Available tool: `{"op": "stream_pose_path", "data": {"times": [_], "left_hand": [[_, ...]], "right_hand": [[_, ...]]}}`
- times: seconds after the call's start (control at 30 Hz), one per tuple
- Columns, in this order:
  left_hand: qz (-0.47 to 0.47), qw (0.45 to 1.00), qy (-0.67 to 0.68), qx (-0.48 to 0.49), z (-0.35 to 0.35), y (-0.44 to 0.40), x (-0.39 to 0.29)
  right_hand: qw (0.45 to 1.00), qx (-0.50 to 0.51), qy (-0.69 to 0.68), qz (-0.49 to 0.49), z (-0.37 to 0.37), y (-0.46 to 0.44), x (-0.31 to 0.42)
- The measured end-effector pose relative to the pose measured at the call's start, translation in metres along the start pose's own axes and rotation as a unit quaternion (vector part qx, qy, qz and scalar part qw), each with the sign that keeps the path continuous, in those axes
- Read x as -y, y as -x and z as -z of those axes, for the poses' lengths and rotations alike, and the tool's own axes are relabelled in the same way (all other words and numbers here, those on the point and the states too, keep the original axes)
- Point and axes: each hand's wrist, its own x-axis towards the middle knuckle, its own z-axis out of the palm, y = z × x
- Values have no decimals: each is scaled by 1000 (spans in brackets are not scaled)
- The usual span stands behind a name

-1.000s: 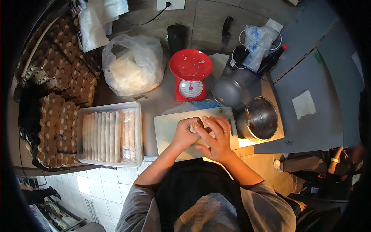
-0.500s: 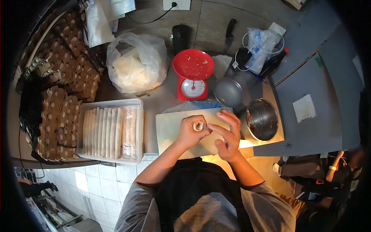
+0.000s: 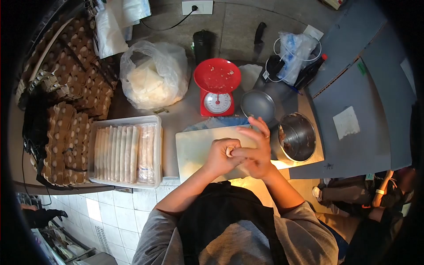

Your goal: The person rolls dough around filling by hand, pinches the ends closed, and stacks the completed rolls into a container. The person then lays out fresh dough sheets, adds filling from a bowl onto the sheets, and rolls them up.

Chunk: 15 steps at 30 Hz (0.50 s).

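Observation:
My left hand (image 3: 222, 154) is closed around a pale rolled wrapper (image 3: 229, 151), with its round end showing at the top of the fist. Over that end comes my right hand (image 3: 258, 150), its index finger touching or almost touching the roll and its other fingers spread apart. Most of the roll is hidden inside the left fist. Both hands are above a white cutting board (image 3: 192, 148). To the left, a clear plastic container (image 3: 160, 152) holds several similar pale rolls (image 3: 115, 152) standing side by side, beside a plastic-wrapped stack.
Behind the board stand a red kitchen scale (image 3: 217, 79) with crumbs in its pan and a bag of pale sheets (image 3: 154, 79). A metal pot (image 3: 298, 137) and a round lid (image 3: 258, 106) are at right. Egg trays (image 3: 66, 145) pile up left. Another person (image 3: 362, 194) is at lower right.
My right hand has moved left and its index finger now reaches onto the roll's end. The left fist keeps its hold. The whole view has shifted slightly.

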Motion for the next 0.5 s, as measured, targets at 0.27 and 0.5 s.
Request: {"op": "stream_pose_path", "data": {"times": [0.27, 0.5], "left_hand": [[12, 999, -1, 32, 2, -6, -11], [99, 985, 87, 116, 2, -15, -32]], "right_hand": [[999, 33, 5, 30, 10, -8, -2], [938, -17, -332, -102, 0, -8, -15]]}}
